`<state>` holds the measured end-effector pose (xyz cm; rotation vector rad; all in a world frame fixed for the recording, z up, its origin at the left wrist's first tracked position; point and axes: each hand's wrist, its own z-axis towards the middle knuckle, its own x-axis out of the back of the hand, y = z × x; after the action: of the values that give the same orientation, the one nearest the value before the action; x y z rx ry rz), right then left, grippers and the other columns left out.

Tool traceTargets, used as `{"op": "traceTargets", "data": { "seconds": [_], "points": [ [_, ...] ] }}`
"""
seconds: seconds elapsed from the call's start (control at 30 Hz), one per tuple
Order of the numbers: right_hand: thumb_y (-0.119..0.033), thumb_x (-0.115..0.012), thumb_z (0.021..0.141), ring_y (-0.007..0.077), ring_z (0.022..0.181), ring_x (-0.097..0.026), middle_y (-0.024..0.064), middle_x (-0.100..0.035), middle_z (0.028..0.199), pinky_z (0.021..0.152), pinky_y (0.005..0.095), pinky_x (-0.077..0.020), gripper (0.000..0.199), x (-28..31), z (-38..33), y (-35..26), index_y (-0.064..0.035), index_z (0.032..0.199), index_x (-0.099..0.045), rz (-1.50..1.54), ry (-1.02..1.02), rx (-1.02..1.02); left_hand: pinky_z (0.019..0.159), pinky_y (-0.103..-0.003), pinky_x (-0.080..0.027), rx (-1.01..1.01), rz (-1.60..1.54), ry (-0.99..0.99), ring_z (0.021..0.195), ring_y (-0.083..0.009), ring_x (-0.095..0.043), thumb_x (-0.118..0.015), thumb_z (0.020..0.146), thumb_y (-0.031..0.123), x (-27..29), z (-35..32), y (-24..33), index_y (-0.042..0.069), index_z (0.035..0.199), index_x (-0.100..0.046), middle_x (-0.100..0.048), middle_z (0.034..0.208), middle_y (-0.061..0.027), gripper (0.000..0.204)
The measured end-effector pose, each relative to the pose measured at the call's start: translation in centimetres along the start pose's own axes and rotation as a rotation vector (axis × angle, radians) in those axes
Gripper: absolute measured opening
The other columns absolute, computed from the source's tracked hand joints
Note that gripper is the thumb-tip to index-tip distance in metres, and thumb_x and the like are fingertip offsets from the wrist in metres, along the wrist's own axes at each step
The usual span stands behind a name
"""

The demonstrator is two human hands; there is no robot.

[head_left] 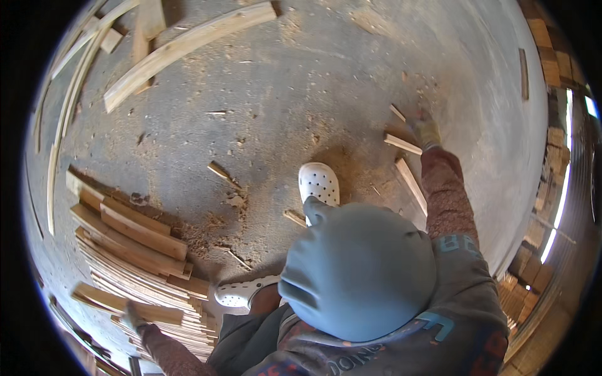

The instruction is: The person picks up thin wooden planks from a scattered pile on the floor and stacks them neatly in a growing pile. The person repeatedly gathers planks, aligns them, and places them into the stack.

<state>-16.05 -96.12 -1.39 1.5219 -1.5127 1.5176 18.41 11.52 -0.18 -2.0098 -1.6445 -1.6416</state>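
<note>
My gloved right hand (425, 128) reached a short offcut (402, 144) on the floor (351, 81), grip unclear, left hand (132, 313) resting on the stack (138, 250); light, stiff, splintery wood, I judged, best pinched mid-length.

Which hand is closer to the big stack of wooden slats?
The left hand. It rests right on a slat at the near end of the stack of wooden slats. The right hand is far off across the floor, reaching toward loose wood scraps.
</note>
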Motion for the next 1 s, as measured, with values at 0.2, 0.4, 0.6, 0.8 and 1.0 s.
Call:
{"op": "traceTargets", "data": {
  "seconds": [0.2, 0.4, 0.6, 0.8, 1.0],
  "points": [
    [-0.032, -0.080, 0.079, 0.0414, 0.142, -0.047, 0.0247, -0.048, 0.154, 0.119, 0.0395, -0.0384, 0.083, -1.9, -11.5, 10.3, -0.0078, 0.151, -0.047, -0.252, -0.197, -0.284, 0.071, -0.044, -0.063, 0.442, -0.205, -0.295, 0.081, -0.0290, -0.069, -0.089, 0.078, 0.027, -4.4, -5.3, -3.9, -0.005, 0.124, -0.056, -0.068, 0.107, -0.0179, 0.065],
    [-0.042, -0.073, 0.090, 0.0379, 0.139, -0.052, 0.0173, -0.050, 0.154, 0.109, 0.0510, -0.0446, 0.069, -5.2, -12.8, 7.5, -0.0151, 0.150, -0.049, -0.602, -0.378, -0.568, 0.095, -0.051, -0.055, 0.345, 0.238, 0.107, 0.121, -0.0344, -0.062, -0.072, 0.092, 0.048, -5.1, -4.7, 0.3, 0.007, 0.155, -0.040, -0.056, 0.143, -0.0211, 0.081],
    [-0.043, -0.080, 0.082, 0.0376, 0.138, -0.048, 0.0152, -0.051, 0.149, 0.111, 0.0512, -0.0417, 0.086, -4.8, -7.9, 0.5, -0.0167, 0.154, -0.041, -0.784, -0.062, 0.082, 0.115, -0.056, -0.038, -0.156, 0.944, 0.487, 0.142, -0.0446, -0.044, -0.076, 0.079, 0.068, -4.0, -4.2, 6.9, 0.029, 0.166, -0.016, -0.040, 0.160, -0.0238, 0.112],
    [-0.041, -0.080, 0.084, 0.0392, 0.153, -0.031, 0.0208, -0.026, 0.168, 0.121, 0.0531, -0.0310, 0.102, -2.8, -2.8, -1.3, -0.0173, 0.165, -0.021, -0.839, -0.345, -0.061, 0.116, -0.058, -0.037, -0.306, 0.793, 0.365, 0.146, -0.0441, -0.040, -0.074, 0.088, 0.058, -9.5, -8.1, 14.7, 0.027, 0.167, -0.015, -0.036, 0.162, -0.0227, 0.103],
    [-0.043, -0.081, 0.082, 0.0447, 0.135, -0.051, 0.0277, -0.045, 0.154, 0.108, 0.0525, -0.0467, 0.086, -6.2, -5.1, 0.2, -0.0095, 0.151, -0.044, -0.530, -0.145, 0.139, 0.127, -0.047, -0.026, -0.620, 0.582, 0.279, 0.154, -0.0383, -0.027, -0.079, 0.090, 0.026, -11.7, -11.4, 17.9, 0.016, 0.165, -0.023, -0.027, 0.168, -0.0204, 0.094]
  ]
}}
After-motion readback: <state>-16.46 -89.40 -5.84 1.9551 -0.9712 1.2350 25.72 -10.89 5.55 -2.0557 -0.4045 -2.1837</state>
